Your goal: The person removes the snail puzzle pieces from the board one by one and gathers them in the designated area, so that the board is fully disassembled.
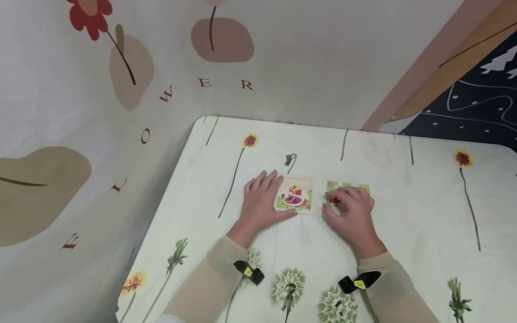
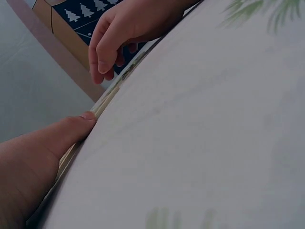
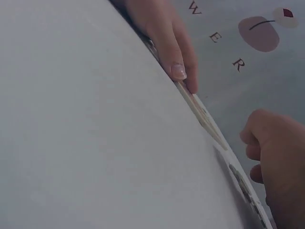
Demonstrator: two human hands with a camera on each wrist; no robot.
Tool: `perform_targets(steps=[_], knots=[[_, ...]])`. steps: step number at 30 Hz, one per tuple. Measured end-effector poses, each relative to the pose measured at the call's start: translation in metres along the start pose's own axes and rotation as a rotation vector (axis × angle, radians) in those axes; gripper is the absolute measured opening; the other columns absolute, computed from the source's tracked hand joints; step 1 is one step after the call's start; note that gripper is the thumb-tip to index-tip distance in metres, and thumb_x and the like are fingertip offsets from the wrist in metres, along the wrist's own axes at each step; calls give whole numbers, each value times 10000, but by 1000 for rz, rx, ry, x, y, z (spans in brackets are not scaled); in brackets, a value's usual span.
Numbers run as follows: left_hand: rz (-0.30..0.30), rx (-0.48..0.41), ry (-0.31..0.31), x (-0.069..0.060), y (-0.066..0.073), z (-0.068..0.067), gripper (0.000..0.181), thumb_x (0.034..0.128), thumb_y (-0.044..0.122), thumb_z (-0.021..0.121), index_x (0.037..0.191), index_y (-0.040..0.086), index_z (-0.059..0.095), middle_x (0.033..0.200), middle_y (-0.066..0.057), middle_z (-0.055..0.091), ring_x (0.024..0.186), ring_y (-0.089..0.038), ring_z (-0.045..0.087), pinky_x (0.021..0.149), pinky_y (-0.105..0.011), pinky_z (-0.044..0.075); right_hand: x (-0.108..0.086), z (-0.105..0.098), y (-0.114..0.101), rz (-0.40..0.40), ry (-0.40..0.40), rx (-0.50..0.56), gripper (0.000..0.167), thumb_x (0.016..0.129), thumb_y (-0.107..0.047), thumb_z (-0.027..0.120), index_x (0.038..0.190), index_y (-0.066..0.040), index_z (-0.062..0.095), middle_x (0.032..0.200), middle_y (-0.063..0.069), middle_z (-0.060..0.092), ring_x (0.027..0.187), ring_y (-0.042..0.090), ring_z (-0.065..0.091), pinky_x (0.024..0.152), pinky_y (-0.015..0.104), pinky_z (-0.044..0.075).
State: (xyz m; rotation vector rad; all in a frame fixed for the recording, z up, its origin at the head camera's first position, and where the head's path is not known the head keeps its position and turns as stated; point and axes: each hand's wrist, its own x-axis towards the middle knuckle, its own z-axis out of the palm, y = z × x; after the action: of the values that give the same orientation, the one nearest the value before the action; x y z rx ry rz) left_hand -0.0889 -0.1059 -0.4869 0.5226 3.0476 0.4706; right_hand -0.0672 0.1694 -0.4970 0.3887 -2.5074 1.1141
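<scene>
A small square wooden puzzle board (image 1: 305,184) with a pale rim lies on the table; red, blue and green picture pieces (image 1: 295,198) fill its lower part. My left hand (image 1: 261,197) rests at the board's left side, fingers spread, thumb along the near edge. Right of the board lies a group of green-edged puzzle pieces (image 1: 348,184), partly covered by my right hand (image 1: 352,214). That hand hovers just over them, fingers loosely bent, thumb apart from the index finger. In the left wrist view, nothing shows between the right fingers (image 2: 102,65).
A pale tablecloth (image 1: 420,211) printed with flowers and dandelions covers the table. Behind it and at the left stands a wall covering (image 1: 307,67) with printed letters and shapes. A dark panel with white trees (image 1: 484,94) is at the far right.
</scene>
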Motion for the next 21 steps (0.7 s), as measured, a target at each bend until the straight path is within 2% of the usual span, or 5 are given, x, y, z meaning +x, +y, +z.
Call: perform_targets(steps=[3,6,15,18,21], knots=[[-2,-4,-2,-2,-1,-1,1085,816,806,730,1647,181,418,1734,-34,311,1598,-325,212,1218,-580,225,3,8,-6,-17,-17,-6,272,826,-191,842,1078,-94,817,1182,152,722,1099,386,519,952,656,253],[1,0,1,-3,-2,-1,1079,821,806,723,1646,182,419,1733,-33,312,1599,-325,211,1218,-582,221,7,17,-14,-25,-40,-11,345,828,-233,840,1146,-106,803,1208,152,710,1096,385,513,939,650,258],[12,18,19,-1,-2,2,1076,821,811,718,1642,179,426,1729,-36,320,1594,-326,223,1214,-581,230,21,43,-39,-22,-75,-92,269,899,-227,760,1131,-101,813,1050,72,678,1022,349,527,894,599,319],[10,28,19,0,-2,2,1081,822,829,698,1642,178,427,1727,-39,323,1592,-327,226,1211,-580,231,26,51,-43,-37,-108,-120,251,918,-217,755,1137,-106,807,996,52,646,972,335,516,881,579,345],[3,40,7,0,-3,2,1087,825,846,676,1646,183,420,1729,-36,318,1593,-323,219,1211,-576,227,30,56,-46,-44,-150,-144,241,939,-210,746,1150,-106,799,950,35,604,917,316,496,930,586,366]])
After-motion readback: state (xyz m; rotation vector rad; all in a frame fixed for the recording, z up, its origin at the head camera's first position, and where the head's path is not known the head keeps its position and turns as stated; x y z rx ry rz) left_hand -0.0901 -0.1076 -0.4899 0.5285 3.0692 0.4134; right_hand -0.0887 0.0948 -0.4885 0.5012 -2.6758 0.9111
